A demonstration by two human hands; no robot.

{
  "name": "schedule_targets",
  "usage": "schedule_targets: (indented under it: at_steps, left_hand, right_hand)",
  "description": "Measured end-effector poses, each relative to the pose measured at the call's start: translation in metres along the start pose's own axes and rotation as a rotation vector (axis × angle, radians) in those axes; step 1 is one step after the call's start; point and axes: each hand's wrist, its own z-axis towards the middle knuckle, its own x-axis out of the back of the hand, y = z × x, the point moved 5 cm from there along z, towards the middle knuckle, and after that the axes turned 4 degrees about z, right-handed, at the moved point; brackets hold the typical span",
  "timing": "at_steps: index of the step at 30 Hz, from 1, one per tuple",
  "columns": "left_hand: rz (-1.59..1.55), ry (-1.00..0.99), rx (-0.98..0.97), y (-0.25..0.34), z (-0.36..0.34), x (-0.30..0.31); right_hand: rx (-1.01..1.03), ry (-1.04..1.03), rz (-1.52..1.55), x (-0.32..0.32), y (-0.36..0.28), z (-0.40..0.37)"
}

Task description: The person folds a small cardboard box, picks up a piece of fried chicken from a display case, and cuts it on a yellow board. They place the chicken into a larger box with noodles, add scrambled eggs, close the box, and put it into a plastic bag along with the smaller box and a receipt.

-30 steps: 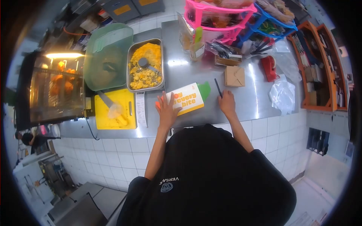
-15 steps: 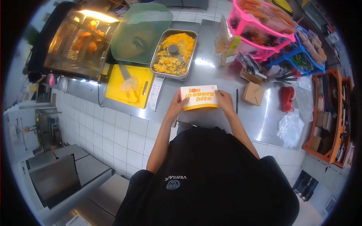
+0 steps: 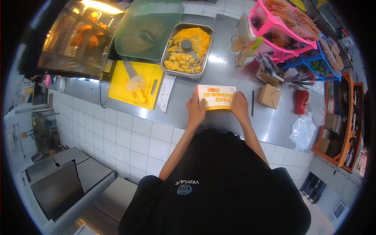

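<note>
A white and yellow food box (image 3: 215, 95) printed "joy in every bite" is held between both hands over the near edge of the steel counter (image 3: 225, 58). On its left side, my left hand (image 3: 196, 109) is closed with the thumb on the printed face. My right hand (image 3: 240, 105) grips the right side the same way. The fingers behind the box are hidden. Beyond it stands a metal pan (image 3: 212, 42) of crumbly yellow food, with a grey-handled scoop (image 3: 186, 46) in it. A printed receipt (image 3: 167, 92) lies left of the hands.
At left are a yellow cutting board (image 3: 118, 87) with a knife (image 3: 129, 67), a green lidded tub (image 3: 156, 21) and a lit food warmer (image 3: 80, 39). At right are a small brown box (image 3: 269, 96), a red tape dispenser (image 3: 301, 102) and a pink basket (image 3: 280, 52).
Both hands and the box appear slightly farther right and higher in view, and the box's printed face is tilted a little differently. The whole counter has also shifted with the head.
</note>
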Motion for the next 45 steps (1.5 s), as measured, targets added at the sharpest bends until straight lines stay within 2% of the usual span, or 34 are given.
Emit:
schedule_targets:
  at_steps: [3, 4, 7, 9, 10, 12, 13, 15, 19, 22, 24, 27, 30, 31, 32, 33, 35, 36, 39, 41, 42, 43, 44, 45]
  left_hand:
    - [0.065, 0.231, -0.042, -0.005, -0.004, -0.012]
    - [0.086, 0.181, -0.068, -0.005, -0.006, -0.011]
    - [0.194, 0.101, -0.195, -0.014, 0.003, -0.001]
    - [0.345, 0.147, -0.302, -0.017, 0.009, 0.006]
    - [0.389, 0.146, -0.420, -0.009, 0.010, 0.008]
    - [0.468, 0.137, -0.663, 0.013, 0.010, 0.011]
    - [0.549, 0.015, -0.788, 0.020, 0.011, 0.006]
    - [0.701, -0.228, -1.046, 0.026, 0.015, 0.005]
    - [0.662, -0.419, -1.234, 0.010, 0.033, 0.004]
    - [0.724, -0.377, -1.267, 0.005, 0.033, -0.001]
    - [0.769, -0.338, -1.292, 0.006, 0.029, -0.001]
    - [0.881, -0.400, -1.244, 0.014, 0.030, 0.000]
    - [0.808, -0.491, -1.202, 0.020, 0.041, 0.006]
    - [0.714, -0.503, -1.199, 0.027, 0.046, 0.010]
    - [0.620, -0.520, -1.190, 0.032, 0.049, 0.015]
    - [0.529, -0.543, -1.172, 0.035, 0.051, 0.020]
    - [0.663, -0.615, -1.110, 0.033, 0.043, 0.023]
    - [0.760, -0.605, -1.106, 0.039, 0.031, 0.024]
    - [0.968, -0.478, -1.082, 0.039, 0.021, 0.015]
    - [1.121, -0.336, -1.027, 0.038, 0.011, 0.012]
    - [0.969, -0.336, -0.920, 0.042, 0.006, 0.012]
    - [0.812, -0.251, -0.874, 0.051, -0.005, 0.013]
    - [0.647, -0.180, -0.818, 0.063, -0.017, 0.007]
    - [0.482, -0.111, -0.756, 0.074, -0.030, -0.004]
  right_hand:
    - [0.077, 0.183, 0.027, -0.029, 0.013, -0.015]
    - [0.095, 0.254, 0.047, -0.029, 0.015, -0.023]
    - [-0.020, 0.049, 0.016, -0.026, 0.023, -0.017]
    - [0.198, 0.178, -0.029, -0.016, 0.004, -0.017]
    - [0.309, 0.238, -0.053, -0.011, -0.006, -0.020]
    - [0.489, 0.029, -0.354, -0.016, -0.027, -0.028]
    - [0.568, -0.081, -0.505, -0.020, -0.032, -0.035]
    - [0.727, -0.191, -0.562, -0.020, -0.031, -0.039]
    - [0.882, -0.312, -0.586, -0.014, -0.020, -0.038]
    - [0.903, -0.286, -0.475, -0.012, -0.005, -0.035]
    - [0.877, -0.282, -0.374, -0.006, 0.001, -0.034]
    - [0.837, -0.267, -0.271, -0.005, 0.018, -0.028]
    - [0.812, -0.160, -0.176, -0.016, 0.027, -0.022]
    - [0.807, -0.107, -0.146, -0.008, 0.016, -0.025]
    - [0.687, -0.147, -0.084, 0.000, 0.013, -0.027]
    - [0.713, -0.114, -0.080, -0.002, 0.015, -0.027]
    - [0.761, -0.057, -0.064, -0.015, 0.024, -0.029]
    - [0.807, -0.053, -0.272, -0.009, 0.014, -0.040]
    - [0.774, 0.156, -0.360, 0.013, 0.005, -0.076]
    - [0.477, -0.105, -0.033, 0.034, 0.038, -0.086]
    - [0.333, -0.225, 0.128, 0.047, 0.060, -0.093]
    - [0.161, -0.051, 0.144, 0.075, 0.099, -0.098]
    - [-0.111, 0.127, 0.104, 0.114, 0.140, -0.103]
    - [-0.239, 0.471, 0.139, 0.150, 0.194, -0.107]
